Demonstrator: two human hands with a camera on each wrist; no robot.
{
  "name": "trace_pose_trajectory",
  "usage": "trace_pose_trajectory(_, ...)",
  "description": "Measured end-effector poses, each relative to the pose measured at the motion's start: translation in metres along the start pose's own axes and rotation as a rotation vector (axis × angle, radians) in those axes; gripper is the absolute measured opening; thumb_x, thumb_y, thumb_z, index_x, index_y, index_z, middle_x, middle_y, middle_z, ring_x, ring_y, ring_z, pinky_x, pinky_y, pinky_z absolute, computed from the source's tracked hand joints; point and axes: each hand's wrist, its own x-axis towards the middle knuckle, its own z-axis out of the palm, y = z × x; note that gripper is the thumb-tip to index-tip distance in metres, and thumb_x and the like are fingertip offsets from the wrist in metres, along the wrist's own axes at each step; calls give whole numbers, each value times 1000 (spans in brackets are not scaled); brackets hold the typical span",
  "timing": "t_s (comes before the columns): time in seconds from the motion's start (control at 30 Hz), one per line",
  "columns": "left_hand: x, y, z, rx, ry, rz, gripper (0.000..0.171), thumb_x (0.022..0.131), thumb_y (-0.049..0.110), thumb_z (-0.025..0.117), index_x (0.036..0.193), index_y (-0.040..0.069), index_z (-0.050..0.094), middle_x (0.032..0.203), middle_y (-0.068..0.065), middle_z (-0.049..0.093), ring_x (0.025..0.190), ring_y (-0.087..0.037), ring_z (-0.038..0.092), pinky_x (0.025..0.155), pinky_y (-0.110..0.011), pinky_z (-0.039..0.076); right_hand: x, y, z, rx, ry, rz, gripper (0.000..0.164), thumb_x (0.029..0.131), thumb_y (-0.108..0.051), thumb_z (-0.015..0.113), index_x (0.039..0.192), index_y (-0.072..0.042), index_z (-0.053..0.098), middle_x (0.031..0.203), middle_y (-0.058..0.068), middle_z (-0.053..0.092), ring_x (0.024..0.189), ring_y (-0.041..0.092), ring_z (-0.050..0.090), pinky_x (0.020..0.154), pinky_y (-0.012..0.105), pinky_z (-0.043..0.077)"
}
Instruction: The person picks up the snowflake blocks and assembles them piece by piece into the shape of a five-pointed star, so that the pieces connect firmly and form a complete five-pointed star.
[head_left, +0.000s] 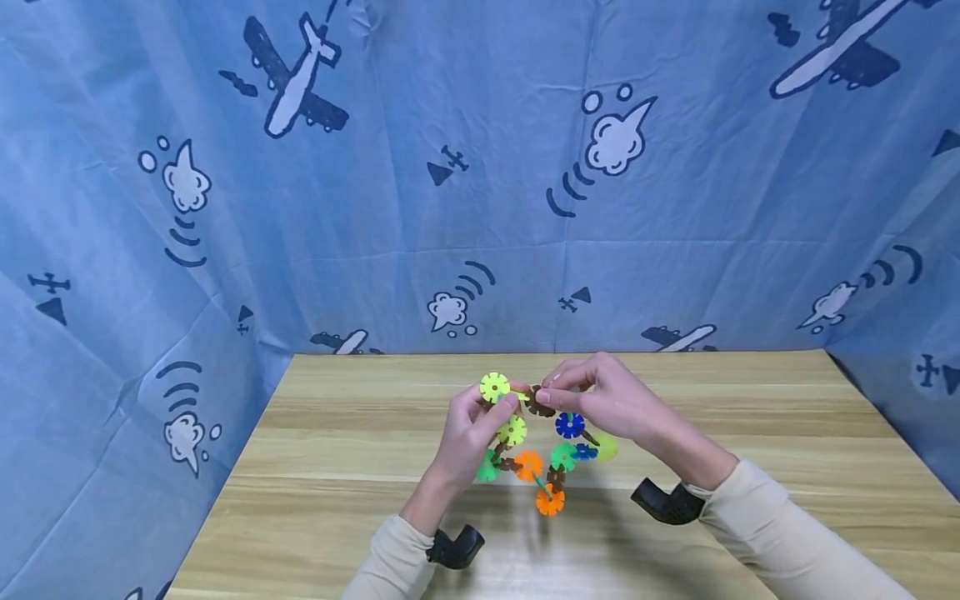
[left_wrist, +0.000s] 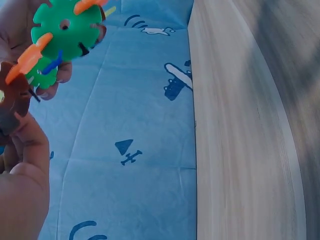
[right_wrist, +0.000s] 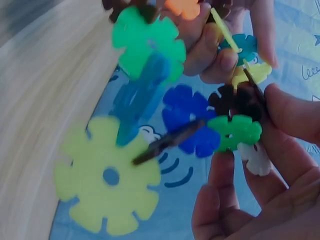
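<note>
Slotted, flower-shaped plastic snowflake discs are joined into a chain held above the table. My left hand point(head_left: 474, 427) pinches the chain at its upper left, by a yellow disc point(head_left: 494, 387); another yellow disc point(head_left: 513, 430) hangs just below. Between thumb and fingers, my right hand point(head_left: 611, 402) grips a brown disc point(head_left: 538, 402), close to the left fingertips. In the right wrist view a green disc point(right_wrist: 234, 132) and a white disc point(right_wrist: 256, 159) sit beside the right fingers. A blue disc point(head_left: 570, 425), a green disc point(head_left: 563, 456) and an orange disc point(head_left: 550, 500) hang lower in the chain.
The wooden table point(head_left: 315, 500) lies under both hands. A blue curtain point(head_left: 495, 208) printed with planes and clouds surrounds its back and sides. Black wrist mounts point(head_left: 667, 502) sit at both cuffs. A large pale yellow disc point(right_wrist: 107, 175) dangles toward the right wrist camera.
</note>
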Motion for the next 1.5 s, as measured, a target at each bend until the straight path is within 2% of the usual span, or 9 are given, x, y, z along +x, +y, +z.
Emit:
trace_pose_trajectory(0.23,1,0,1,-18,36,5,33,99,12,56,118,-14,65,94,-39,63,80,-9,65,72,-18,55,0,-1,2,58,37,74,16,96,-26,70,96,-16,83,102,2,73,99,20,65,89,38,53)
trace_pose_trajectory(0.4,2,2,2,-38,45,3,35,98,11,58,123,-14,62,107,-37,66,88,-9,69,84,-23,59,1,-2,6,102,73,120,19,96,-28,70,99,-13,82,106,3,74,103,21,64,93,41,51)
trace_pose_trajectory(0.57,3,2,2,-49,78,5,34,97,9,59,123,-14,63,110,-37,65,87,-6,68,81,-20,58,3,-1,10,109,99,131,20,95,-29,72,99,-12,82,105,2,75,103,21,65,94,42,51)
trace_pose_trajectory(0.67,3,1,2,-58,93,-5,34,97,8,59,123,-13,64,106,-34,67,76,-5,63,67,-15,53,4,0,11,120,104,135,21,95,-29,72,99,-11,82,105,3,76,104,21,65,95,44,51)
trace_pose_trajectory(0.87,1,1,1,-71,100,-38,35,99,13,57,124,-10,65,88,-4,72,51,-6,43,43,-16,32,4,-1,12,124,106,140,21,94,-29,73,99,-12,82,106,3,76,104,21,65,96,46,51)
trace_pose_trajectory(1.2,0,2,-4,-25,42,-54,36,100,16,54,126,-6,65,101,-26,71,59,-5,48,46,-17,32,4,1,13,6,89,46,19,97,-34,70,96,-20,82,103,-3,76,97,18,63,81,34,50)
trace_pose_trajectory(1.3,0,1,-5,-37,25,-45,35,100,15,54,124,-9,65,101,-22,71,61,-5,49,48,-18,33,1,3,12,-5,84,26,23,99,-39,65,101,-23,81,108,-4,76,98,18,62,80,35,50)
trace_pose_trajectory(1.43,0,0,-5,-56,22,-50,36,100,13,54,124,-12,63,102,-10,70,68,-5,55,57,-15,44,-4,5,7,23,104,51,34,102,-48,56,109,-23,79,121,0,72,110,21,62,91,42,52)
trace_pose_trajectory(1.5,0,0,-5,-65,27,-58,36,99,13,55,125,-12,62,106,-12,70,77,-7,60,64,-15,50,-6,6,3,23,115,59,36,102,-49,56,110,-22,78,125,1,70,108,23,62,91,43,53)
